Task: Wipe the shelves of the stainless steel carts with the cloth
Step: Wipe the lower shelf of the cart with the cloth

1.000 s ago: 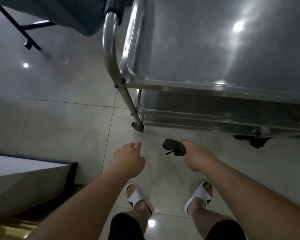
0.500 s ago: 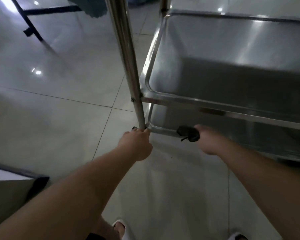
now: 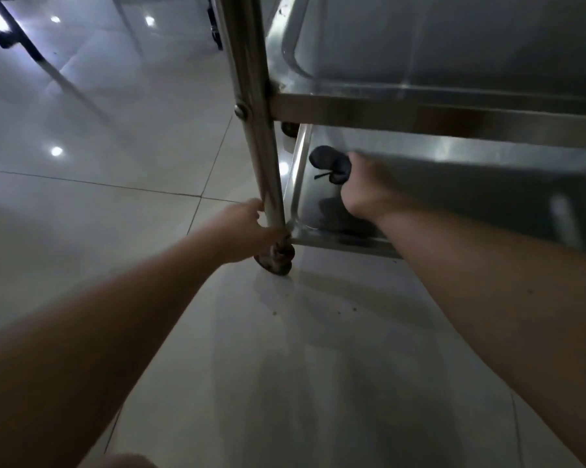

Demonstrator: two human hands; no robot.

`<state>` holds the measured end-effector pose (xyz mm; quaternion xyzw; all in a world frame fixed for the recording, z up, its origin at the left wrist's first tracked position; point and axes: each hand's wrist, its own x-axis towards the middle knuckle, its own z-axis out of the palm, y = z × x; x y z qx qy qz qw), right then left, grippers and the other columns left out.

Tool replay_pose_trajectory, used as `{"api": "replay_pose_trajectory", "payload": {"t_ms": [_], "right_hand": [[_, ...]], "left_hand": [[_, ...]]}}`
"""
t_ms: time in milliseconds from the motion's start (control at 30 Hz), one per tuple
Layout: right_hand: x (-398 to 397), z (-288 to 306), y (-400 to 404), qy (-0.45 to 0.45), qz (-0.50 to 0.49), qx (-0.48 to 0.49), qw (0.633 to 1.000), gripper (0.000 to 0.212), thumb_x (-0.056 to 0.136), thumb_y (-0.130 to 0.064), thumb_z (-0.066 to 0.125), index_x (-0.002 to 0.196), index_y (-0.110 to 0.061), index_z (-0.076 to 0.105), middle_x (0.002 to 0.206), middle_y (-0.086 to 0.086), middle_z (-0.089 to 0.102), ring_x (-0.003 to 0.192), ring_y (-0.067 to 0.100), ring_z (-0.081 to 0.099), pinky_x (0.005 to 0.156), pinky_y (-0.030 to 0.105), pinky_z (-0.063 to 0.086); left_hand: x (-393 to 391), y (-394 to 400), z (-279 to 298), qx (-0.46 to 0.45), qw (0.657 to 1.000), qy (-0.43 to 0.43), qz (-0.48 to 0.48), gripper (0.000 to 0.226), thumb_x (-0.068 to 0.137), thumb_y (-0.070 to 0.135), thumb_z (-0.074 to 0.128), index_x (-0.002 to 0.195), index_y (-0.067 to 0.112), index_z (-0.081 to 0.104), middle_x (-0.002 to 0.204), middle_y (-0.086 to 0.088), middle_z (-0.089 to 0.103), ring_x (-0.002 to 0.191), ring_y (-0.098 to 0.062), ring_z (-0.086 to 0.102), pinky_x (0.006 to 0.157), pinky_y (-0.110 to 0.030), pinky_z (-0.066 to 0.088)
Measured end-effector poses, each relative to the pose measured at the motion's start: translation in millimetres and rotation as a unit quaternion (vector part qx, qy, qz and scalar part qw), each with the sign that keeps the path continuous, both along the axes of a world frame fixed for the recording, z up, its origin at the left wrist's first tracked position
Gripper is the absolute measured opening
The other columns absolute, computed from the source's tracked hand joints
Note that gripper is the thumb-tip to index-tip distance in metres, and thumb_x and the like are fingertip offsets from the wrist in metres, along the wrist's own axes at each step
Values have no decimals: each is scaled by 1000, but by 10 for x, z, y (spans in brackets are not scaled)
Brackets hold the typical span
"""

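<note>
Both hands reach forward and down toward a stainless steel cart with tray-like shelves (image 3: 419, 106). From the head camera, the left hand (image 3: 247, 228) curls its fingers round the cart's round upright steel leg (image 3: 257, 130) low down, just above the dark caster wheel (image 3: 278, 261) that rests on the pale glossy tiled floor (image 3: 116, 146). The right hand (image 3: 369, 190) grips a small bunched dark cloth (image 3: 330, 163), which sticks out past the fingers with a thin dark thread hanging from it. That hand and the cloth are inside the cart's lowest shelf (image 3: 487, 170), near its left corner and close beside the raised rim; whether the cloth touches the shelf surface cannot be told, as the hand is blurred. A dark reflection of the hand lies on the shelf below it. Above, the middle shelf (image 3: 453, 45) crosses the upper right of the view, bolted to the upright leg. At the upper left, a dark metal frame (image 3: 18, 38) stands on the floor, well apart from the cart, and bright ceiling-light reflections dot the tiles.
</note>
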<state>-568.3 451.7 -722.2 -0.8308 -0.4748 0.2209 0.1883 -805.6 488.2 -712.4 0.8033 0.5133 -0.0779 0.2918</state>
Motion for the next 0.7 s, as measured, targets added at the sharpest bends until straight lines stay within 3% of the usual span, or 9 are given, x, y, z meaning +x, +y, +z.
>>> {"api": "replay_pose_trajectory", "payload": {"t_ms": [133, 233, 300, 367, 467, 533, 633, 700], "right_hand": [[-215, -236, 248, -33, 18, 53, 998, 31, 93, -6, 53, 123, -14, 55, 122, 12, 60, 111, 35, 58, 85, 39, 45], [-344, -530, 320, -17, 124, 12, 992, 27, 95, -22, 52, 122, -18, 55, 129, 10, 60, 121, 35, 56, 94, 39, 44], [-409, -775, 296, -65, 226, -58, 970, 42, 105, -30, 41, 144, -15, 48, 163, 10, 38, 150, 36, 31, 121, 50, 27], [-438, -942, 175, -100, 264, -17, 959, 47, 111, -31, 32, 155, -18, 40, 173, 4, 18, 159, 32, 11, 128, 51, 10], [-305, -1009, -165, -71, 296, 25, 952, 56, 109, -48, 24, 163, -32, 25, 172, -12, 19, 159, 13, 8, 128, 36, 4], [-92, -1009, -391, -82, 332, 22, 940, 58, 107, -55, 22, 162, -37, 25, 169, -19, 21, 158, 8, 10, 125, 30, 1], [393, -998, -561, -126, 317, 8, 940, 65, 103, -60, 20, 162, -35, 29, 169, -17, 22, 158, 11, 13, 126, 31, 3], [756, -1038, -437, -164, 237, 6, 958, 67, 102, -54, 25, 161, -24, 35, 169, -3, 29, 157, 23, 23, 127, 40, 13]], "left_hand": [[80, -14, -183, 3, 989, -142, 32, 49, 96, 51, 70, 137, 28, 60, 117, 17, 61, 100, -5, 59, 80, -18, 40], [104, -29, -356, 22, 979, -196, 50, 19, 99, 45, 68, 115, 35, 62, 98, 24, 62, 88, 7, 59, 70, -12, 38], [114, -16, -448, 57, 970, -228, 63, 13, 99, 43, 68, 106, 33, 64, 95, 18, 65, 87, 3, 62, 69, -17, 43], [154, -8, -507, 73, 953, -284, 74, 11, 98, 38, 70, 100, 28, 68, 85, 14, 67, 79, -1, 64, 66, -19, 49], [281, -35, -520, -9, 891, -432, 138, 11, 92, 28, 72, 82, 30, 67, 72, 12, 66, 71, -2, 65, 66, -16, 53], [347, -19, -541, -63, 854, -489, 165, 13, 86, 23, 71, 75, 26, 65, 71, 8, 65, 72, -6, 66, 70, -16, 54], [378, 26, -609, -50, 856, -486, 169, 17, 81, 21, 68, 66, 25, 61, 65, 3, 61, 67, -15, 62, 64, -22, 53], [407, 38, -646, -35, 849, -490, 196, 19, 75, 26, 67, 58, 30, 58, 60, 3, 56, 63, -21, 56, 59, -29, 49]]}}
